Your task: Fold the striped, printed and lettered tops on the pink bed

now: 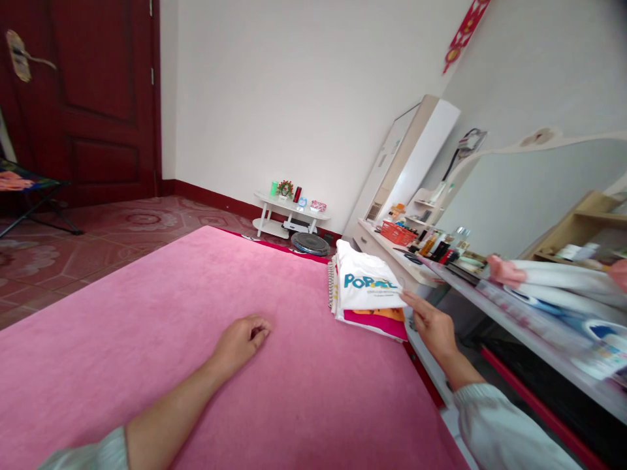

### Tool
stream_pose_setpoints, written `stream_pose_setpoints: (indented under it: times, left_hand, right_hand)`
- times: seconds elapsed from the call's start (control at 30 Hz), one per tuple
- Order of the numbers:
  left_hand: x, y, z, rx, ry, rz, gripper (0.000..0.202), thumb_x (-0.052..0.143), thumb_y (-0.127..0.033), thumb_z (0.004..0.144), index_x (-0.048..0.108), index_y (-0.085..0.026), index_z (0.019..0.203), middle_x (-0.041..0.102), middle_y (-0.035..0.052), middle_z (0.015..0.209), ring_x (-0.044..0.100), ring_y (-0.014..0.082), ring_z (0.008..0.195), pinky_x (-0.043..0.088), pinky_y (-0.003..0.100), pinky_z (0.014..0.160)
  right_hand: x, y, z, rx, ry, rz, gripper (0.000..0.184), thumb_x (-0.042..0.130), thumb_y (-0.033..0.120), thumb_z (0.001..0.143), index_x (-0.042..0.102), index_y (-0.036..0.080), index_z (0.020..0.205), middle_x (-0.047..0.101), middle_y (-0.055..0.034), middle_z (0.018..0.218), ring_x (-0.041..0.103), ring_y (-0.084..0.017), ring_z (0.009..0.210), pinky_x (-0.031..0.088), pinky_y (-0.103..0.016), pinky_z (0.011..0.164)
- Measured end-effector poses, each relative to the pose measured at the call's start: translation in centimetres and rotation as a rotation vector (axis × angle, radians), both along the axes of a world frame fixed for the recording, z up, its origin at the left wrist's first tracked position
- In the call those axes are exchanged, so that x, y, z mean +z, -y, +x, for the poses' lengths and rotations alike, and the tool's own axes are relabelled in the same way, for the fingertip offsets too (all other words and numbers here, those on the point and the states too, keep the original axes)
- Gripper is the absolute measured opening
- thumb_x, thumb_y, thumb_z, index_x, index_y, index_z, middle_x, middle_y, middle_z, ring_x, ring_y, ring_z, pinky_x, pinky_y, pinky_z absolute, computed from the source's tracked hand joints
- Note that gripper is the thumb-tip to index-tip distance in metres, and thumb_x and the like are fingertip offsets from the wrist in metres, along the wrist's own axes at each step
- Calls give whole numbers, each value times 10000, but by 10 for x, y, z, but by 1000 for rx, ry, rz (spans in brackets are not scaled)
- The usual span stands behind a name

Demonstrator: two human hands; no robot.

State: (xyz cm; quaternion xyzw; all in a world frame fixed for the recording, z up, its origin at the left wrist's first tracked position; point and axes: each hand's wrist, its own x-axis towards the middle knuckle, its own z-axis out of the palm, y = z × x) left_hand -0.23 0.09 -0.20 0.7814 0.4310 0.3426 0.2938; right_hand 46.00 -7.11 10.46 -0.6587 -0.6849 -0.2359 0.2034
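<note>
My left hand (245, 341) rests on the pink bed cover (161, 313) with its fingers curled together, and nothing shows in them. At the right edge of the bed lies a stack of folded clothes with a white T-shirt (367, 271) on top, printed with blue-green and yellow letters. Under it show orange, magenta (375, 321) and striped folds of cloth. My right hand (431, 323) is at the near right corner of the white T-shirt, its thumb and fingertips pinching the edge.
A dressing table with a mirror (543, 196), bottles and a red basket (398, 233) runs along the right. A low white stand (289, 207) and a dark round object (310, 243) are beyond the bed. A dark red door (98, 98) and folding seat (34, 186) stand left.
</note>
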Motion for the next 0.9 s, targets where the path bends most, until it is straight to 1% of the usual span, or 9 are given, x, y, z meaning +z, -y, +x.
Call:
stream_pose_setpoints:
  times: [0.07,0.17,0.27,0.37,0.43,0.57,0.67,0.77,0.9]
  left_hand:
    - [0,0,0,0,-2,3,185,479,-229,814,660,-197,831,678,-3,811,595,149,734,412,238,672]
    - [-1,-1,1,-2,-2,6,186,474,-230,819,658,-203,826,677,-8,810,596,146,732,405,235,663]
    - [0,-1,1,4,-17,19,185,472,-224,821,656,-208,829,677,-10,823,597,144,744,398,233,663]
    - [1,0,2,17,-52,47,183,473,-214,823,655,-212,838,671,-8,845,594,144,760,394,234,667]
    - [1,1,3,20,-84,75,177,480,-208,823,654,-213,852,661,-1,872,590,145,776,395,234,671]
    - [1,11,6,10,-151,148,198,483,-185,829,651,-215,929,624,23,949,578,158,867,412,243,751]
    - [2,22,9,20,-199,222,226,469,-202,850,641,-197,998,600,57,991,559,183,943,413,274,832]
    - [1,31,9,30,-231,265,280,463,-166,840,639,-191,1057,591,78,1027,538,197,994,402,296,883]
    - [-2,32,5,15,-186,253,366,459,-76,788,663,-209,1061,603,72,1032,530,189,1021,393,292,916]
  right_hand:
    - [-11,3,4,-50,-11,-29,449,408,141,843,605,277,1222,593,-13,1279,610,-211,1098,521,-335,885]
    - [-39,6,0,-52,12,-162,484,430,96,782,622,256,1196,623,-29,1239,599,-209,1113,487,-366,952]
    - [-56,9,-23,-63,-2,-18,454,449,73,731,666,179,1116,558,-101,1309,510,-251,1214,396,-439,1043]
    - [-58,13,-74,-62,-106,179,380,460,100,752,686,180,1047,491,-116,1359,445,-281,1256,351,-496,1055]
    - [-60,16,-120,37,-200,182,376,458,105,766,679,200,1055,489,-104,1352,443,-267,1251,361,-486,1044]
    - [-79,22,-224,250,-341,-55,366,493,93,739,676,190,1040,495,-115,1351,442,-271,1257,347,-478,1052]
    - [-96,28,-290,304,-410,-269,417,534,130,746,632,191,1147,501,-135,1350,442,-303,1261,334,-502,1049]
    - [-103,33,-329,275,-426,-318,491,446,102,795,540,162,1274,499,-159,1352,410,-312,1289,282,-547,1063]
    - [-102,34,-340,278,-430,-259,488,407,83,800,554,152,1260,509,-150,1346,422,-304,1278,269,-539,1074]
